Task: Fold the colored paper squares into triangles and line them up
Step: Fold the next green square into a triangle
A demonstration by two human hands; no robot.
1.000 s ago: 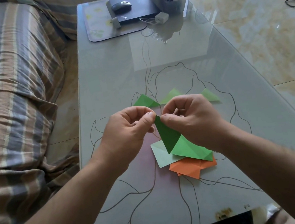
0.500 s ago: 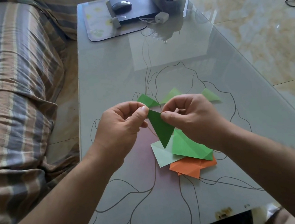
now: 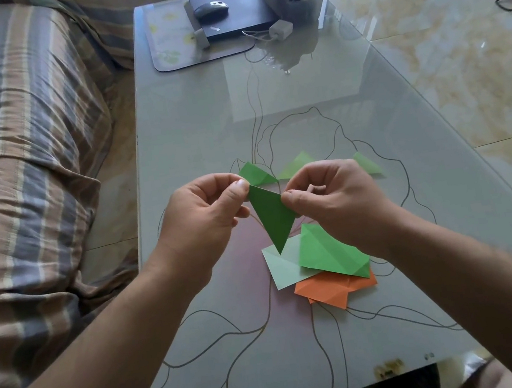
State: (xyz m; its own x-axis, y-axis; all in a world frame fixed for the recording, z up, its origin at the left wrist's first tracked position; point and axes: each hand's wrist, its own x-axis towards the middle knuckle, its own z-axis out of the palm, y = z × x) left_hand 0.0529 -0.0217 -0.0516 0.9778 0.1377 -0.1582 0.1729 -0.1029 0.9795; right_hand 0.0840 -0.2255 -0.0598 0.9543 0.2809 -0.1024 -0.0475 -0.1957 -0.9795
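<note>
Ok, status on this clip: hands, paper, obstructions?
Left hand and right hand pinch dark green triangle above table. Three triangles lined up behind. Nothing in the way.

Single head-worn view, looking forward and down, close over the glass table, sofa at left

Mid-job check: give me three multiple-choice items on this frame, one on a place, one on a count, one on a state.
1. Where does the orange paper lie?
A. under the stack
B. by the mouse
C. on the sofa

2. How many folded triangles lie beyond the hands?
A. one
B. three
C. six

3. The dark green triangle is:
A. flat on the table
B. pinched in the air by both hands
C. crumpled

Key: 1 A, green sheets cover it; 2 B, three lie in a row; 3 B, the left hand and the right hand pinch its top corners.
</note>
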